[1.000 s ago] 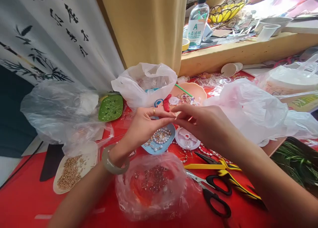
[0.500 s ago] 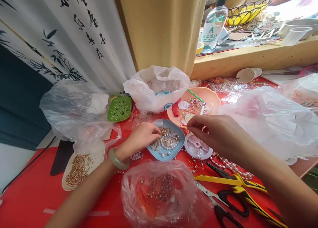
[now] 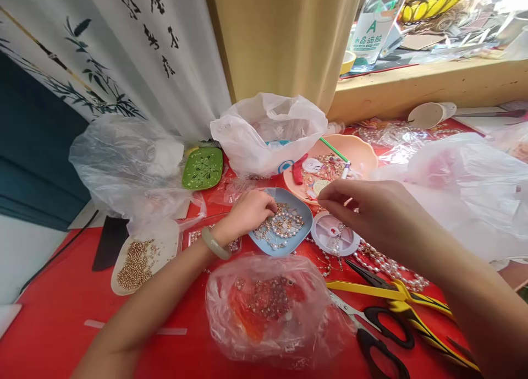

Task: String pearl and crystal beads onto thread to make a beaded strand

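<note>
My left hand [image 3: 249, 209], with a pale green bangle on its wrist, reaches into the blue dish [image 3: 303, 211] of pearls and gold beads; its fingers are curled in a pinch on the beads at the dish's left rim. My right hand [image 3: 371, 214] hovers just right of the dish, above a white round thread spool [image 3: 330, 237], with thumb and forefinger pinched on something too small to make out. A peach scalloped dish [image 3: 363, 150] with trinkets lies behind my hands.
A clear bag of beads [image 3: 276, 307] lies in front. Yellow pliers [image 3: 396, 294] and black scissors [image 3: 379, 335] rest front right on the red tablecloth. A tray of gold beads [image 3: 138, 258], a green dish [image 3: 203, 168] and white plastic bags [image 3: 268, 131] surround the work spot.
My hands, pinched together above the dish a second ago, have separated. The left hand dropped into the blue dish; the right stayed raised. The camera view shifted left and closer.
</note>
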Action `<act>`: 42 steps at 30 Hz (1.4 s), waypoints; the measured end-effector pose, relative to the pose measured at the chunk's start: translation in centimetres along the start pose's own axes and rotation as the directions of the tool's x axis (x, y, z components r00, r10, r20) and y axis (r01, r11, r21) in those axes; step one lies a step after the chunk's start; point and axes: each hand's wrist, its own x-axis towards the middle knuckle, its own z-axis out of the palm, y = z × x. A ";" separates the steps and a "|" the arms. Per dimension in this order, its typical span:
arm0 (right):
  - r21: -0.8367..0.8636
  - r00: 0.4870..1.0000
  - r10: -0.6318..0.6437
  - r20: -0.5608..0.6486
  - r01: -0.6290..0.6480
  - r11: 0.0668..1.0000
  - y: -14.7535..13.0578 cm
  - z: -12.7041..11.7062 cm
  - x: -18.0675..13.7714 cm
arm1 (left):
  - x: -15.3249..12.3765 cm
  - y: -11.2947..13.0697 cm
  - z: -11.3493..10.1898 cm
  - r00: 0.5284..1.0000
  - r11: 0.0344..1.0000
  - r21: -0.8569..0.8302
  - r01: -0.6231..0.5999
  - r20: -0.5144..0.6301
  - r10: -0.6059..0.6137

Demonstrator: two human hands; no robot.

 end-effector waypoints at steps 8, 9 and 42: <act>0.001 1.000 -0.020 -0.017 0.020 1.000 -0.2 0.1 0.0 | -0.2 0.7 0.2 0.997 0.998 0.039 0.049 -0.066 -0.047; 0.004 0.999 -0.023 -0.026 0.023 1.000 -0.3 0.1 0.0 | -0.2 0.9 0.1 0.995 0.998 0.040 0.057 -0.082 -0.054; 0.195 0.970 -0.070 -0.233 0.118 0.974 -1.2 0.1 -0.6 | -1.4 4.6 -2.2 0.980 -0.105 -0.991 0.086 0.103 -0.171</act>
